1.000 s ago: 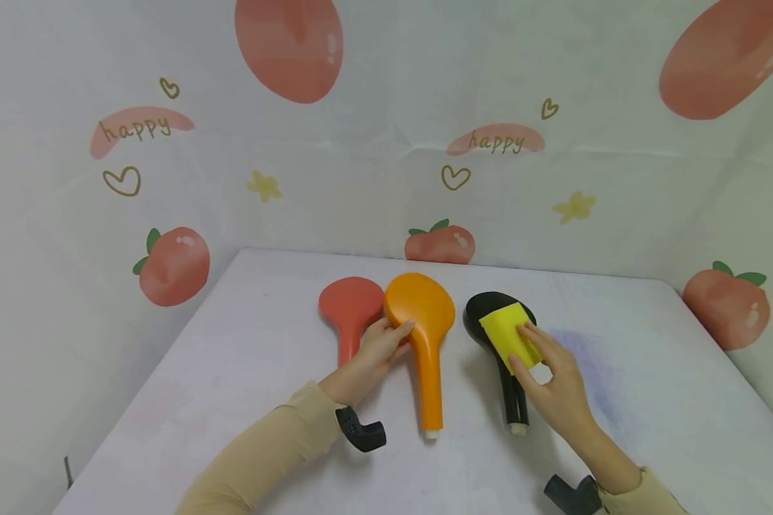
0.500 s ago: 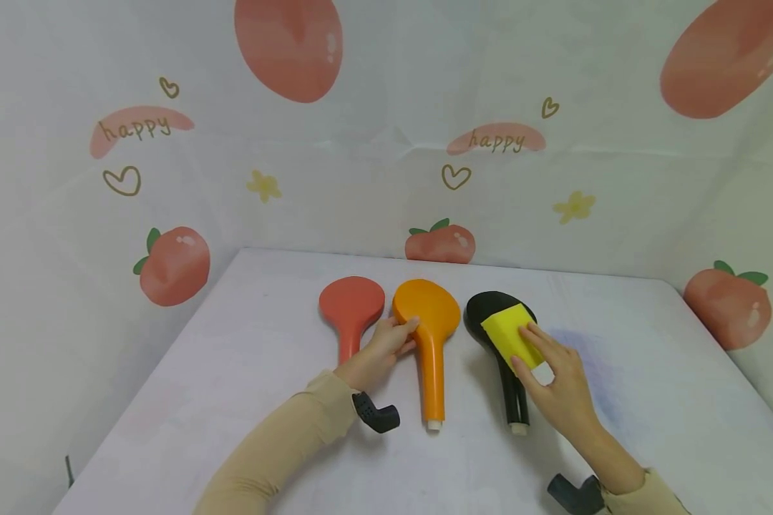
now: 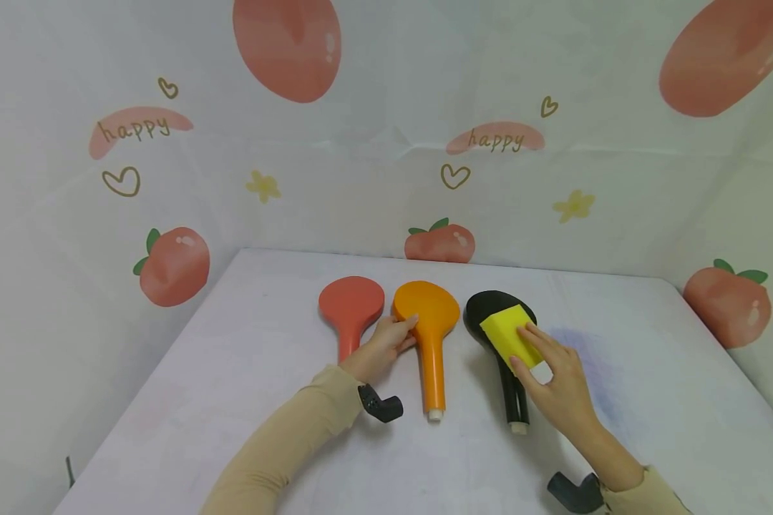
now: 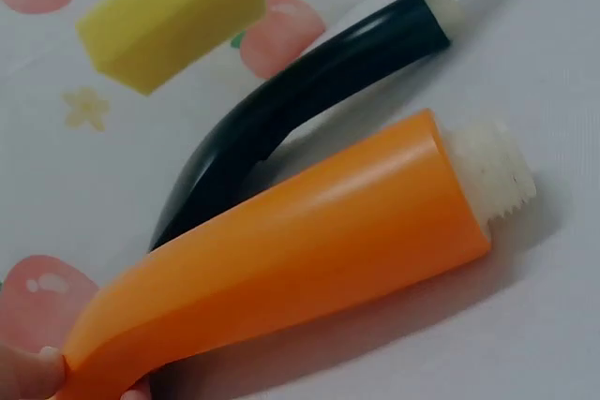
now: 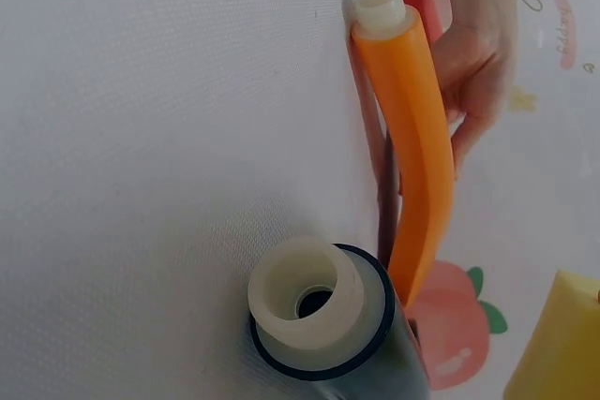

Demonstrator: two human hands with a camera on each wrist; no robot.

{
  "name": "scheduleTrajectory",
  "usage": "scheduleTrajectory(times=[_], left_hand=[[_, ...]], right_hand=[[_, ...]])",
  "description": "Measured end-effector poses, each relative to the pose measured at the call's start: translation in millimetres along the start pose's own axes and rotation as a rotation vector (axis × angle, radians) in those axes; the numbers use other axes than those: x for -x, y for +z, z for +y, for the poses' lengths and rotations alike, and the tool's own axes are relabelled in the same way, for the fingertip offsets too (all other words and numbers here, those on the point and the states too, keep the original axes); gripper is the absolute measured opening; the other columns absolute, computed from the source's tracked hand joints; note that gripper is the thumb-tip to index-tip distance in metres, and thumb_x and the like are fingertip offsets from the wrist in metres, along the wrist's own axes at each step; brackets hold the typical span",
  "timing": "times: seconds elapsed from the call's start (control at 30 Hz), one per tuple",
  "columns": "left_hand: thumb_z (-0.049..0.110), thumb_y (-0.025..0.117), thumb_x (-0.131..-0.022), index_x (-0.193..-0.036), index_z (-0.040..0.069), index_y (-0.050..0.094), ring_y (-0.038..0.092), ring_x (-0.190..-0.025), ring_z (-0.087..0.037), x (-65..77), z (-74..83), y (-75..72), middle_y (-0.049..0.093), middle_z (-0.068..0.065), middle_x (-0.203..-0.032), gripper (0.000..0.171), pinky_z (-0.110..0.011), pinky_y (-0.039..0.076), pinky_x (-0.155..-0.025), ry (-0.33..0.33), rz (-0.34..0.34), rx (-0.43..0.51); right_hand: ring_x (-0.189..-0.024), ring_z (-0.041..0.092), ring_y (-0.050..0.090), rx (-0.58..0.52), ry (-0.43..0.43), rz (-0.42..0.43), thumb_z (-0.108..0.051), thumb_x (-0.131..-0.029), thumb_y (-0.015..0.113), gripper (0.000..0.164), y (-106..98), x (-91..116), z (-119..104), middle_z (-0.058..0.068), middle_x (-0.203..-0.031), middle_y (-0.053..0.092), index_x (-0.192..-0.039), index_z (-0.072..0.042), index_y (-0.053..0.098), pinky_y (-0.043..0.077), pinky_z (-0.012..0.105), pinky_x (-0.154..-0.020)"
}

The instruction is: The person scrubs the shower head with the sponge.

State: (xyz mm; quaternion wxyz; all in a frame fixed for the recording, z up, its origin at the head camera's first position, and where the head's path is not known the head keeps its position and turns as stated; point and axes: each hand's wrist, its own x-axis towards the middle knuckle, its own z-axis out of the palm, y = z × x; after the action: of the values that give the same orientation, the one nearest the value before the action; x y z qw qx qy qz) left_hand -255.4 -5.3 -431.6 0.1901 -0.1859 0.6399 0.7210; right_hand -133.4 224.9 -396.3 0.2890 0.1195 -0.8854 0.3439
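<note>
My left hand point(image 3: 386, 343) pinches the neck of an orange handheld shower head point(image 3: 433, 365), thumb on top. Its face is turned down, and the pale threaded end of its handle point(image 4: 487, 170) points toward me. My right hand point(image 3: 563, 383) holds a yellow sponge point(image 3: 509, 332) between thumb and fingers. The sponge is above a black shower head point(image 3: 514, 400) and hides part of it; the left wrist view shows a gap between sponge and handle. To the left lies a red shower head point(image 3: 351, 300), its handle partly covered by my left wrist.
A white table point(image 3: 232, 343) carries all three shower heads side by side. A faint purple stain point(image 3: 582, 357) marks its right part. Behind stands a white backdrop point(image 3: 361, 179) printed with fruit, hearts and flowers.
My left hand has lowered the orange shower head toward the table and shifted it slightly right, beside the black one. The right hand and sponge have hardly moved.
</note>
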Motion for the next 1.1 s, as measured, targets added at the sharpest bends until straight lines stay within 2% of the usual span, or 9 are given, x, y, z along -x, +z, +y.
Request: scheduleTrajectory(times=[0.2,0.47,0.57,0.8,0.87,0.93,1.03,1.07,1.1], left_hand=[[0.016,0.054,-0.094,-0.141,-0.004,0.032,0.055,-0.102,-0.016,-2.8,3.1,2.4,0.048,-0.02,-0.134,0.055,-0.031,0.05,-0.097,0.058,-0.02,-0.059],[0.009,0.053,-0.093,-0.14,-0.008,0.027,0.048,-0.115,-0.025,10.4,6.7,3.0,0.039,-0.023,-0.14,0.056,-0.038,0.043,-0.105,0.155,-0.001,-0.161],[0.01,0.052,-0.093,-0.142,-0.004,0.027,0.045,-0.12,-0.027,14.3,8.7,2.2,0.037,-0.02,-0.143,0.057,-0.039,0.038,-0.109,0.196,-0.003,-0.199],[0.007,0.052,-0.089,-0.139,-0.002,0.036,0.04,-0.128,-0.033,34.3,18.8,6.0,0.037,-0.02,-0.143,0.053,-0.044,0.033,-0.112,0.426,0.081,-0.377],[0.006,0.051,-0.089,-0.133,-0.002,0.042,0.042,-0.127,-0.034,41.6,22.1,10.7,0.041,-0.02,-0.139,0.045,-0.044,0.036,-0.11,0.466,0.055,-0.376],[0.005,0.05,-0.091,-0.129,-0.002,0.047,0.047,-0.123,-0.033,47.0,23.0,16.2,0.046,-0.019,-0.135,0.039,-0.042,0.041,-0.106,0.472,-0.012,-0.362],[0.011,0.052,-0.093,-0.124,0.002,0.052,0.057,-0.106,-0.026,47.6,18.5,25.1,0.054,-0.015,-0.126,0.032,-0.034,0.05,-0.095,0.406,-0.12,-0.383],[0.012,0.053,-0.094,-0.123,0.002,0.053,0.059,-0.102,-0.024,47.3,16.4,28.0,0.056,-0.014,-0.123,0.031,-0.032,0.052,-0.092,0.387,-0.157,-0.4],[0.015,0.054,-0.094,-0.122,0.003,0.054,0.059,-0.097,-0.021,46.1,13.9,30.7,0.057,-0.013,-0.12,0.031,-0.031,0.053,-0.09,0.359,-0.195,-0.414]], right_hand=[[-0.103,0.038,0.051,0.003,-0.006,0.006,0.002,-0.073,0.07,0.045,0.0,-1.1,2.9,0.026,-0.123,0.058,-0.116,0.004,0.061,0.03,0.033,-0.078],[-0.104,0.039,0.052,-0.004,-0.006,0.013,0.003,-0.073,0.07,0.044,0.2,-1.0,7.5,0.026,-0.123,0.058,-0.116,0.004,0.061,0.03,0.032,-0.08],[-0.104,0.039,0.053,-0.004,-0.005,0.013,0.003,-0.073,0.07,0.044,0.0,-0.8,8.6,0.026,-0.123,0.059,-0.116,0.004,0.061,0.031,0.032,-0.08],[-0.103,0.04,0.052,0.002,0.011,0.005,0.002,-0.074,0.069,0.043,-1.9,-1.0,9.3,0.027,-0.123,0.058,-0.116,0.005,0.06,0.031,0.035,-0.079],[-0.102,0.041,0.052,0.004,0.012,0.012,0.003,-0.074,0.069,0.043,-3.2,-1.5,10.0,0.028,-0.122,0.058,-0.116,0.005,0.06,0.031,0.035,-0.079],[-0.1,0.042,0.053,-0.001,0.008,0.029,0.004,-0.073,0.069,0.043,-4.6,-2.8,11.5,0.029,-0.121,0.058,-0.115,0.006,0.061,0.031,0.033,-0.079],[-0.097,0.042,0.054,-0.007,-0.002,0.059,0.004,-0.072,0.069,0.042,-6.7,-4.5,17.0,0.03,-0.118,0.059,-0.114,0.006,0.061,0.03,0.032,-0.078],[-0.097,0.034,0.056,-0.009,-0.004,0.071,0.005,-0.072,0.069,0.042,-7.5,-5.1,19.2,0.031,-0.118,0.059,-0.114,0.007,0.061,0.029,0.031,-0.077],[-0.095,0.033,0.056,-0.011,0.001,0.077,0.005,-0.072,0.068,0.042,-8.7,-5.5,21.4,0.031,-0.118,0.059,-0.114,0.007,0.061,0.03,0.028,-0.076]])
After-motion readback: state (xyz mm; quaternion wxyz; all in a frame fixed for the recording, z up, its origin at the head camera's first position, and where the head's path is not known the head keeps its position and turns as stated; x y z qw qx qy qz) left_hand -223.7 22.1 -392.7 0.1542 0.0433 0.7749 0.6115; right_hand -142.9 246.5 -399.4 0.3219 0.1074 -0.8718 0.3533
